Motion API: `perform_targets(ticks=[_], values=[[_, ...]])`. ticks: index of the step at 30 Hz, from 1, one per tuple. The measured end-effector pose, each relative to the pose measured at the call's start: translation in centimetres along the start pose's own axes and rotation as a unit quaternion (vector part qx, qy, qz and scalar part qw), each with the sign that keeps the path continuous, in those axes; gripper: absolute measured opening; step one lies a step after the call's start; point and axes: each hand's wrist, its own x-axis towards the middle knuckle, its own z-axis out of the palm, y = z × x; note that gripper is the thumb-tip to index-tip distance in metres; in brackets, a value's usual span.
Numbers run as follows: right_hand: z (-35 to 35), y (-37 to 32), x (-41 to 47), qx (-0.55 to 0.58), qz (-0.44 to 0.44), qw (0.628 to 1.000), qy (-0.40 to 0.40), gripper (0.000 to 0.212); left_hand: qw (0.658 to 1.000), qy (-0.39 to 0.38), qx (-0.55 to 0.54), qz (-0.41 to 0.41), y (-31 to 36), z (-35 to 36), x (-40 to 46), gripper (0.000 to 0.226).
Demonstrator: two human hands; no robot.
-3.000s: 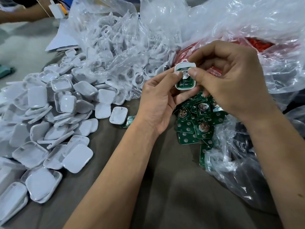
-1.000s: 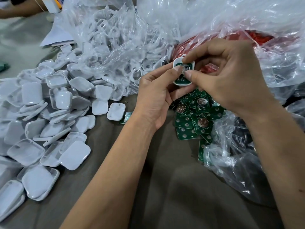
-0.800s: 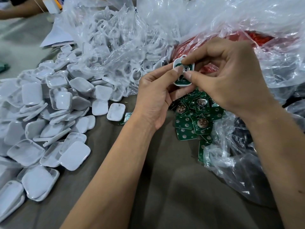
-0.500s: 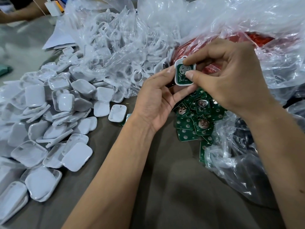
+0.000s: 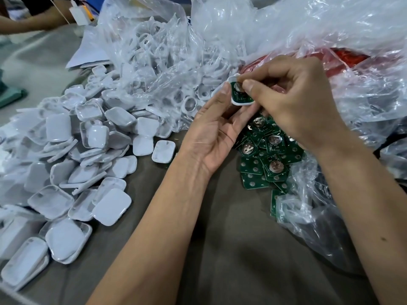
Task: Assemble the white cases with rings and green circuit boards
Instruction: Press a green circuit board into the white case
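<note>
While the green circuit board (image 5: 240, 96) sits in the white case (image 5: 236, 102), your left hand (image 5: 217, 133) pinches that case and your right hand (image 5: 293, 102) pinches down on the board: seating step. Next, press evenly. Spare boards (image 5: 267, 157) lie below your right hand; loose cases (image 5: 88, 155) left.

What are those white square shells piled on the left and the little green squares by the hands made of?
White shells: look like moulded plastic, smooth and slightly glossy, with rounded corners and thin raised rims.
Green squares: look like printed circuit board, probably fibreglass with a green coating; pale round pads and a silvery metal disc show on several.
The bags around them are clear, crinkled plastic film.
</note>
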Motion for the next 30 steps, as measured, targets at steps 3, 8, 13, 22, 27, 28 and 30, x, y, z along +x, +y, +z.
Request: perform_targets(ticks=[3, 8, 13, 22, 27, 28, 30], values=[[0.4, 0.2, 0.1, 0.010, 0.004, 1.000, 0.024, 0.013, 1.000, -0.003, -0.005, -0.009, 0.0, 0.1, 0.1, 0.015], [0.4, 0.1, 0.1, 0.051, 0.039, 0.998, 0.023, 0.013, 1.000, 0.003, -0.012, -0.021, -0.1, 0.0, 0.1, 0.015], [0.4, -1.2, 0.4, 0.006, 0.034, 0.999, 0.026, 0.013, 0.999, -0.003, -0.034, -0.007, 0.0, 0.1, 0.1, 0.037], [0.5, -3.5, 2.7, -0.112, -0.006, 0.992, -0.054, 0.007, 0.997, -0.012, -0.063, 0.038, 1.2, 0.3, 0.0, 0.054], [1.3, -4.3, 3.7, -0.093, -0.040, 0.992, -0.081, 0.011, 0.993, -0.017, -0.086, 0.073, 2.2, 0.2, -0.2, 0.052], [1.4, -4.3, 3.8, -0.063, -0.045, 0.994, -0.075, 0.014, 0.993, -0.022, -0.089, 0.080, 2.5, 0.2, -0.2, 0.045], [1.6, -4.0, 3.9, 0.006, -0.039, 0.998, -0.041, 0.018, 0.991, -0.027, -0.099, 0.091, 3.4, -0.1, -0.4, 0.040]])
